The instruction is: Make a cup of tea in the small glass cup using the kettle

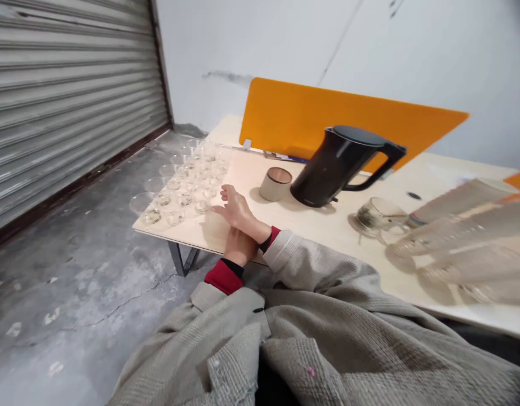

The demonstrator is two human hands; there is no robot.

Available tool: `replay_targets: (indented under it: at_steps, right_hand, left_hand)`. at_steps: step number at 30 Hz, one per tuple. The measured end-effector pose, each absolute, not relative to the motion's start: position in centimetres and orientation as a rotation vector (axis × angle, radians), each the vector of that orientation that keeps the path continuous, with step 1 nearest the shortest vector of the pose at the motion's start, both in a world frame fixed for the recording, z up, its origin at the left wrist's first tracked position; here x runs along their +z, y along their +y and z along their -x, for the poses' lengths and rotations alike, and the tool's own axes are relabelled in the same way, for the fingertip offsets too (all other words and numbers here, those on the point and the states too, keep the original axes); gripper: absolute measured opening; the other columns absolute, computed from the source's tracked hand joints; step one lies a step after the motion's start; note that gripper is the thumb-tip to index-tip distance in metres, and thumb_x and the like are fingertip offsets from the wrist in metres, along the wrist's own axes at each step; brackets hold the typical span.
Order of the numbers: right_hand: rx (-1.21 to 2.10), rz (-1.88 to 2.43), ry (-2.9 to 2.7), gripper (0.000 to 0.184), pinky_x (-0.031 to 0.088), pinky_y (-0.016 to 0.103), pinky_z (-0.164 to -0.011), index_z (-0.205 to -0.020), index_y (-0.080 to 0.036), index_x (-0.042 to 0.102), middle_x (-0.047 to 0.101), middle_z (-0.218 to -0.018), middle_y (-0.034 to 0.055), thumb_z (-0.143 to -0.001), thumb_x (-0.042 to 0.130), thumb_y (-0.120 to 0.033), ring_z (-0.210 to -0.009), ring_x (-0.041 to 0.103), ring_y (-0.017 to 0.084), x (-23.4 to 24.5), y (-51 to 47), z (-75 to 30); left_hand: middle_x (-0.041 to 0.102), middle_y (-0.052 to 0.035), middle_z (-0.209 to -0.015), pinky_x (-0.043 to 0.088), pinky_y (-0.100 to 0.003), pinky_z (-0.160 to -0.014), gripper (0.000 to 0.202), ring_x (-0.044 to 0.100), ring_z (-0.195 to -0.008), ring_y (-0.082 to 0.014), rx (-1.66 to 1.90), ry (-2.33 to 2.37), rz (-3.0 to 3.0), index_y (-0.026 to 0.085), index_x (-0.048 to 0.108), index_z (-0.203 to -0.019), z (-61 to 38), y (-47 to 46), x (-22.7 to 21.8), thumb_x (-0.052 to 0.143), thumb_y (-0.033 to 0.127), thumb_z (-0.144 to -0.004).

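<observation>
My right hand (238, 213) reaches left over the table's front edge, thumb and fingers apart, with nothing seen in it. Its thumb is close to a clear cup (203, 207) at the near right of a group of several clear cups (184, 199). Small greenish bits lie in the bottoms of many cups. My left hand (240, 246) is under my right wrist at the table edge; its fingers are hidden. Beyond my right hand stands a beige cylindrical cup (275, 185) with a brown inside. Beside it is a black electric kettle (342, 166).
An orange divider panel (293, 115) stands along the back of the wooden table (260, 160). To the right are a glass vessel with dark leaves (380, 216) and stacks of clear cups (458, 225) lying on their sides. A roller shutter (74, 96) is on the left.
</observation>
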State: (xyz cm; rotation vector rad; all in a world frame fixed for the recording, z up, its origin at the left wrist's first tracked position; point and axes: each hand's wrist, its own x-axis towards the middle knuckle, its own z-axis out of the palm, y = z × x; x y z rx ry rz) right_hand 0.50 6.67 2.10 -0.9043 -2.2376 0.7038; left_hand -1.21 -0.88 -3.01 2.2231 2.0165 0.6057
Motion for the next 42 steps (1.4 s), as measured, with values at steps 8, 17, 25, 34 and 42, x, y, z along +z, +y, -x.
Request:
replay_targets:
  at_steps: [8,17,25,34,42]
  right_hand:
    - [0.588,0.942,-2.111,0.04,0.064,0.044,-0.097,-0.132,-0.021,0.066,0.077,-0.131,0.0141,-0.097,0.074,-0.038,-0.112,0.076,0.027,5.3,2.0,-16.3]
    - [-0.193,1.774,-1.521,0.018,0.059,0.046,-0.085,-0.103,-0.023,0.079,0.083,-0.096,0.0105,-0.095,0.066,-0.033,-0.089,0.077,0.031,7.6,-0.7,-39.3]
    - [-0.478,1.978,-1.24,0.025,0.054,0.048,-0.091,-0.105,-0.022,0.079,0.082,-0.109,0.0139,-0.095,0.057,-0.029,-0.101,0.073,0.035,10.6,2.4,-48.0]
    - [-0.476,2.069,-1.318,0.03,0.054,0.052,-0.096,-0.113,-0.023,0.08,0.079,-0.113,0.014,-0.092,0.062,-0.03,-0.108,0.068,0.036,10.6,3.0,-52.3]
    - [-0.478,1.987,-1.512,0.041,0.049,0.06,-0.111,-0.129,-0.02,0.078,0.073,-0.138,0.015,-0.09,0.072,-0.035,-0.127,0.058,0.042,9.3,4.6,-52.0]
  left_hand:
    - [0.054,-0.0209,-0.167,0.036,-0.057,-0.133,0.051,0.048,-0.159,-0.0366,0.64,2.043,-2.327,0.008,0.059,-0.153,1.3,0.0,-1.8,0.043,0.025,-0.108]
    - [0.056,-0.0242,-0.164,0.04,-0.059,-0.128,0.053,0.05,-0.154,-0.0388,0.561,2.091,-2.428,0.005,0.061,-0.148,1.1,0.7,-1.3,0.034,0.029,-0.11]
    - [0.057,-0.0256,-0.161,0.04,-0.059,-0.127,0.056,0.05,-0.154,-0.0385,0.61,2.06,-2.457,0.005,0.062,-0.147,1.2,1.0,-1.6,0.03,0.031,-0.11]
    - [0.059,-0.0284,-0.156,0.045,-0.06,-0.121,0.059,0.053,-0.149,-0.0407,0.595,1.995,-2.552,0.003,0.062,-0.143,1.6,1.7,-1.7,0.025,0.036,-0.112]
    - [0.058,-0.0298,-0.157,0.045,-0.061,-0.121,0.062,0.052,-0.15,-0.0424,0.551,2.009,-2.539,0.0,0.06,-0.145,1.4,1.5,-1.4,0.023,0.036,-0.112]
